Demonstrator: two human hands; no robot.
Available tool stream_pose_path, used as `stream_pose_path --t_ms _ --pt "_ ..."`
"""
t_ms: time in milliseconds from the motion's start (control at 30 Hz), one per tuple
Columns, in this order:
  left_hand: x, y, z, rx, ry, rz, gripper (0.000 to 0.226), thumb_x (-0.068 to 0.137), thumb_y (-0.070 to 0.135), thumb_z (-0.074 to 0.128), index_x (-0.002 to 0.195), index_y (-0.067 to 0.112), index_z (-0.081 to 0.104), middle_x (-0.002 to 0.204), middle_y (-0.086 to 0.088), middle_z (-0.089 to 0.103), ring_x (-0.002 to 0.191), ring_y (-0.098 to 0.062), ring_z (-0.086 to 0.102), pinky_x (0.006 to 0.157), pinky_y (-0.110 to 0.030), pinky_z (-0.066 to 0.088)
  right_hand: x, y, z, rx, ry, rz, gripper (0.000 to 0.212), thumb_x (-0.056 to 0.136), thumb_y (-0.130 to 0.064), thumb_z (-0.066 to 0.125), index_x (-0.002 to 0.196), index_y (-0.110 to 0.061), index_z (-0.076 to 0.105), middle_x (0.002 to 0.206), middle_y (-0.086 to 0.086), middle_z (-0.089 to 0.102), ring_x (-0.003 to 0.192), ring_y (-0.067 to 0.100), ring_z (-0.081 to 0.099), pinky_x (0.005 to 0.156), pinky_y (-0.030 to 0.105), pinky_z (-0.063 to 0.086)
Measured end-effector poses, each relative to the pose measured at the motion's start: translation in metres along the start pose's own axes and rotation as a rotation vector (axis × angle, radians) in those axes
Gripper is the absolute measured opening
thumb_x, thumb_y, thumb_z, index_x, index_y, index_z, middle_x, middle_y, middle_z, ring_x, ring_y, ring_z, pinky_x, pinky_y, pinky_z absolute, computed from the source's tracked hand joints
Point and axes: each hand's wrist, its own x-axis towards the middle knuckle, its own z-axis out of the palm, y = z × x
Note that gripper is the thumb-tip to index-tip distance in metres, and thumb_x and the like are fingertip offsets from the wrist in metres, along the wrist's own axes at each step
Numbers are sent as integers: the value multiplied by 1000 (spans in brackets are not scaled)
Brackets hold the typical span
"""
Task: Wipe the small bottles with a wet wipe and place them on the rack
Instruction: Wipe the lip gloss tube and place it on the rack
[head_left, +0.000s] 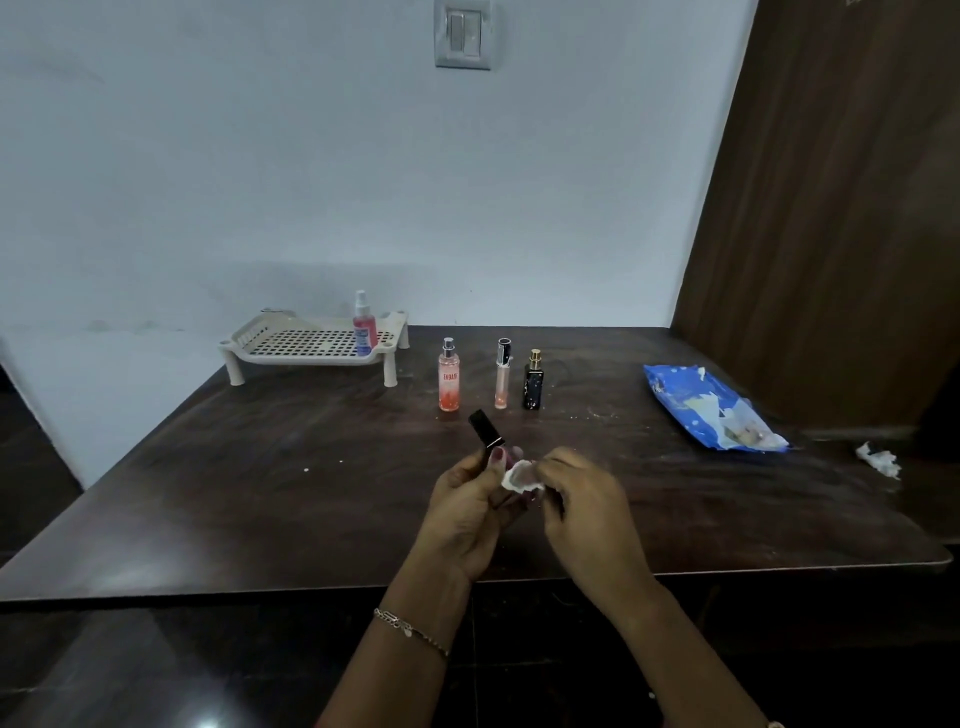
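Nearest the viewer, above the front part of the dark bench (260, 493), the left hand (467, 512), a bracelet (410, 631) on its wrist, has its fingers curled round the lower part of a small dark bottle (485, 430), whose capped end tilts up and to the left. The right hand (584, 512) has its fingers closed together on a white wet wipe (519, 475), held just beside the left thumb; contact between wipe and bottle cannot be told. Behind the hands three bottles stand upright in a row: a pink bottle (449, 379), a slim clear bottle (502, 376) and a black bottle (533, 384). To the right lie a blue pack of wipes (711, 408) and, well apart, a crumpled wipe (879, 460). At the far left the rack (311, 347) carries a red spray bottle (365, 326) upright at its right end. A wall switch (462, 34) sits above.
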Motion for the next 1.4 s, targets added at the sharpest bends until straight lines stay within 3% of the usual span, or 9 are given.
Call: stream_pose_path --t_ms 233,367,500,667,867,967,1133,1300,1400 --pt "3 7 1 -166 -34 -3 26 96 6 40 112 11 60 102 -5 71 88 -20 66 63 -30 58 -9 -6 -1 47 -33 -28 36 72 10 59 89 -19 72 87 -11 66 84 -1 60 75 12 46" --pt "0 7 2 -169 -92 -66 27 90 2 49 99 15 70 95 -2 74 74 -13 70 60 -23 57 9 -7 3 -68 45 -17 29 72 4 64 91 -17 72 88 -5 66 82 13 63 72 27 51" --pt "1 7 -2 -115 -81 -73 22 93 10 49 94 21 69 82 2 73 68 -8 67 67 -26 52 33 -8 4 -60 114 -9 29 73 2 67 93 -18 73 86 -3 66 79 15 62 70 22 46" --pt "4 8 -5 -116 -131 -52 29 86 9 52 112 13 63 99 -8 68 84 -19 62 83 -34 46 51 -10 9 -42 186 -10 32 76 6 63 95 -18 73 87 -3 64 79 15 61 70 17 41" --pt "6 12 -5 -201 -148 -2 23 92 5 46 107 9 63 101 -11 67 90 -20 63 81 -32 51 35 -16 19 -165 98 -154 17 78 -3 55 88 -10 67 84 4 61 72 22 60 62 29 47" --pt "11 15 -4 -275 -80 -1 21 86 4 51 106 6 58 99 -17 55 87 -24 53 96 -39 41 17 -10 25 -186 49 -192 18 80 -4 56 90 -14 66 82 0 59 71 17 56 60 25 40" --pt "12 13 -1 -238 2 -7 14 95 9 45 98 8 59 75 -5 56 68 -16 53 72 -32 46 1 2 26 -122 -14 -272 27 78 1 64 98 -17 65 90 -4 60 81 10 55 73 20 42" --pt "16 14 -1 -235 21 3 29 96 15 44 122 10 55 80 0 51 72 -9 46 71 -26 46 -6 8 19 -248 -39 -310 32 75 2 61 98 -19 56 89 -3 55 76 10 49 63 17 37" --pt "17 15 -2 -228 34 14 26 96 13 45 118 11 58 78 0 53 70 -8 49 59 -23 52 -5 11 12 -240 -62 -323 37 72 5 58 97 -20 53 88 -1 56 76 15 52 61 26 45"
